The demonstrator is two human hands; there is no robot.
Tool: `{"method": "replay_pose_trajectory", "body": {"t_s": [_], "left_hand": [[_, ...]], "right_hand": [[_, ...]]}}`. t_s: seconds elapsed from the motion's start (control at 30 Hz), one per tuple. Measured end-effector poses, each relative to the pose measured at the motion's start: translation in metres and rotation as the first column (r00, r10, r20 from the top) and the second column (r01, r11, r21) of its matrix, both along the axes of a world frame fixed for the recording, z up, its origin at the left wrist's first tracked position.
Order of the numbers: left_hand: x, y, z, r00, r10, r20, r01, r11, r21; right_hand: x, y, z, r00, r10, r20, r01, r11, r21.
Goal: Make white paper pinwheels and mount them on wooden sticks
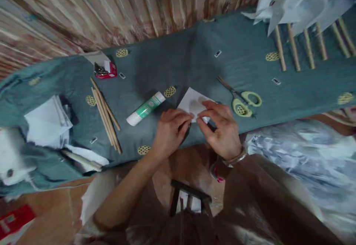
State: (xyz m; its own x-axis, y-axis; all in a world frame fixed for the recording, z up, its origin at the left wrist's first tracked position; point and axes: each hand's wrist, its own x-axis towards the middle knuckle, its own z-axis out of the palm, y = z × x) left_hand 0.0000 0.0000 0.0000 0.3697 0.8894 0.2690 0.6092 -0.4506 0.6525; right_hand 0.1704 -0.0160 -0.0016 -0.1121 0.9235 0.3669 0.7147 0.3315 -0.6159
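Observation:
A small white sheet of paper (191, 98) lies near the front edge of the cloth-covered table. My left hand (171, 130) pinches its near edge between thumb and fingers. From the other side my right hand (221, 128) also pinches the paper, its fingertips close to those of the left. The fingers partly cover the lower part of the sheet. Left of the paper lies a glue stick (146, 108) with a green label. Scissors (241, 102) with light green handles rest just beyond my right hand, blades pointing away.
Several thin wooden sticks (105, 119) lie to the left, near a stack of white paper squares (50, 122). A small red box (108, 70) holding metal pieces stands behind them. White paper pinwheels (300, 6) on sticks lie at the back right. A corrugated wall (144, 4) bounds the table.

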Motion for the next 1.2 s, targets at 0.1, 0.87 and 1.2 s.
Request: {"method": "replay_pose_trajectory", "body": {"t_s": [0.1, 0.87, 1.2], "left_hand": [[-0.002, -0.001, 0.0, 1.0, 0.002, -0.004, -0.002, 1.0, -0.004], [-0.004, -0.002, -0.008, 1.0, -0.027, 0.011, 0.026, 0.993, 0.117], [-0.008, -0.004, -0.009, 0.998, -0.051, 0.024, 0.047, 0.991, 0.129]], "right_hand": [[0.0, -0.001, -0.002, 1.0, 0.02, 0.021, -0.02, 1.0, 0.016], [0.002, -0.003, -0.002, 0.995, 0.093, 0.034, -0.092, 0.995, -0.034], [0.023, 0.017, 0.0, 0.998, -0.029, 0.061, 0.031, 0.999, -0.037]]}}
